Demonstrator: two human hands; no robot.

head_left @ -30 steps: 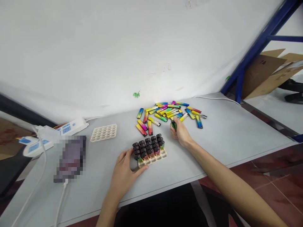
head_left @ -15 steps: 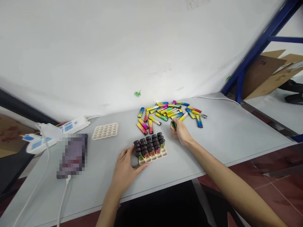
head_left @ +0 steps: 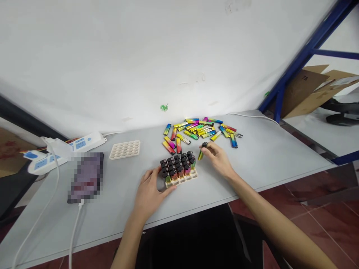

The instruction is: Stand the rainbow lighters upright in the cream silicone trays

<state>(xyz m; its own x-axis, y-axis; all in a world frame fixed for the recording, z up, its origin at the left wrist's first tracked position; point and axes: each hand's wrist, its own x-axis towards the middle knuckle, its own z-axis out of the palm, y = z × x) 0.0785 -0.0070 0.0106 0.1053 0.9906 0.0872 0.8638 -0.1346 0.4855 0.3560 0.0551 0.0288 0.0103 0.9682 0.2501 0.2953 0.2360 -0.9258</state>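
Note:
A cream tray [head_left: 183,181] holds several upright lighters with black tops [head_left: 179,164]; holes along its front edge and at its front right corner show bare. My left hand [head_left: 150,192] grips the tray's left side, fingers behind and thumb at the front edge. To the right of the tray, my right hand [head_left: 217,158] pinches a yellow-green lighter [head_left: 200,154] by its black top, its body hanging downward above the table. Beyond both hands lies a loose pile of colourful lighters [head_left: 200,130].
A second cream tray [head_left: 125,150] with bare holes lies at the left. Further left are a blurred-out dark device [head_left: 86,177] on a white cable and white power strips [head_left: 86,142]. A white wall [head_left: 126,67] stands behind; cardboard boxes [head_left: 305,87] sit beyond a blue frame at right.
My right hand has turned and moved slightly closer to the tray; the lighter in it now points downward and shows more. My left hand stays on the tray. The camera view has shifted slightly.

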